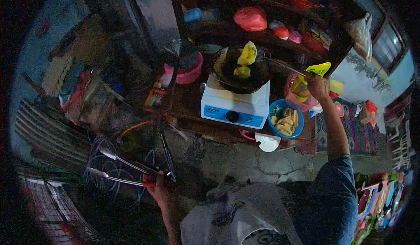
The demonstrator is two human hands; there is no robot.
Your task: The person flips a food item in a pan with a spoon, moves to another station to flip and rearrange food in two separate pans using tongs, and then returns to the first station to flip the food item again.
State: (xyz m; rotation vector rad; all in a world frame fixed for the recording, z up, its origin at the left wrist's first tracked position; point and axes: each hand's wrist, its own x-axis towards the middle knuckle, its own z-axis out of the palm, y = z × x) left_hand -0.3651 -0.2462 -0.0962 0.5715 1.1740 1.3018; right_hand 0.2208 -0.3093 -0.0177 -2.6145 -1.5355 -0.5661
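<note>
My right hand point(318, 86) is closed round the handle of a metal spatula point(284, 66), whose head reaches over the dark wok point(227, 78). A yellow-green piece of food point(248, 54) stands upright at the spatula's head, with another piece point(242, 72) below it in the wok. The wok sits on a white and blue gas stove point(234, 107). My left hand point(159, 186) grips metal tongs point(127, 161) at their red end; their two arms are spread apart, away from the stove. Right of the stove, a blue bowl point(274, 127) holds several yellowish pieces.
A pink basin point(192, 73) stands left of the stove. Behind the blue bowl are yellow packets point(301, 90) in a pink container. Shelves with red and pink items point(250, 18) rise at the back. A white perforated item point(267, 142) hangs below the table edge.
</note>
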